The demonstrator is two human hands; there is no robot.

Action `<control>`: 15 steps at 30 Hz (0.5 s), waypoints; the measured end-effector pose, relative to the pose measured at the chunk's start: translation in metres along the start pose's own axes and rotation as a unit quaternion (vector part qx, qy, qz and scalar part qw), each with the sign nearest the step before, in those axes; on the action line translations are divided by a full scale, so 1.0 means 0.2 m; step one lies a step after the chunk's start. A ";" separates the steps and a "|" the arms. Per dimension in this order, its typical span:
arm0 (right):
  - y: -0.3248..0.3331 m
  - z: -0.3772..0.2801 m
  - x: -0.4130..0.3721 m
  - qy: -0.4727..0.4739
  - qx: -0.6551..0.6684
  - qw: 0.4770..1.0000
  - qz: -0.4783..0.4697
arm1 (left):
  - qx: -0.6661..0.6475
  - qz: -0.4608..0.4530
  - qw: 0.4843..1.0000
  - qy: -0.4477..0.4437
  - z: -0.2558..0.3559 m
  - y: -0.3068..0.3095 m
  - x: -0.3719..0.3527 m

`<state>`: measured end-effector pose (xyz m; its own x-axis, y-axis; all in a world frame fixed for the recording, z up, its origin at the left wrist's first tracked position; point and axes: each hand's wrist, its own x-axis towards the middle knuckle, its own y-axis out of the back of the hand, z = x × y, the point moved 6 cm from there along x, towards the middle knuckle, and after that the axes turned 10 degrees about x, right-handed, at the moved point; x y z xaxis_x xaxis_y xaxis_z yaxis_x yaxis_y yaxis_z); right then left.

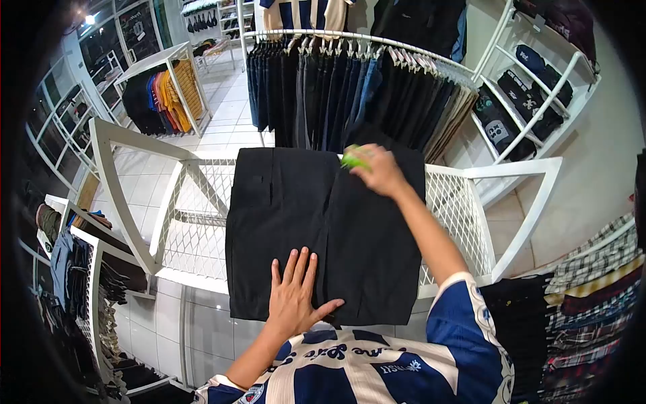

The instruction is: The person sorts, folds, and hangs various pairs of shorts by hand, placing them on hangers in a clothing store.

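Note:
A black pair of trousers [303, 215] lies spread flat on a white wire-mesh rack top [195, 215]. My left hand [294, 293] presses flat on the near edge of the garment, fingers apart, holding nothing. My right hand [378, 170] reaches to the far right part of the trousers and grips a small bright green object [352, 159], blurred so its kind cannot be told. I wear a blue and white striped shirt [363, 367].
A curved rail of dark hanging trousers [350, 87] stands behind the rack. Wall shelves with folded dark clothes [531, 94] are at the right. Plaid shirts [592, 289] hang at the lower right. Another rack with colourful tops [165, 97] stands far left on the tiled floor.

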<state>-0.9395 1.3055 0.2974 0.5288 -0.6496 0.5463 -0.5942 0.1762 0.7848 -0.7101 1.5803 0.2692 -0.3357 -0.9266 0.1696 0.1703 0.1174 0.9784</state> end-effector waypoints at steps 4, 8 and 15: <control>0.26 0.65 -0.13 -0.384 -0.282 0.873 0.105 | 0.004 -0.005 1.000 0.000 0.00 0.00 0.00; 0.12 0.04 0.03 -0.081 0.060 0.983 0.156 | -0.020 -0.012 1.000 0.020 -0.02 0.01 0.00; 0.04 -0.05 0.14 -0.182 -0.068 0.968 0.160 | -0.106 0.002 0.994 -0.030 -0.13 0.10 -0.03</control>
<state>-0.9240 1.2963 0.3213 0.0671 -0.7588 0.6478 -0.5939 0.4913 0.6371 -0.6802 1.5798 0.2854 -0.3891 -0.9022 0.1863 0.3612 0.0366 0.9318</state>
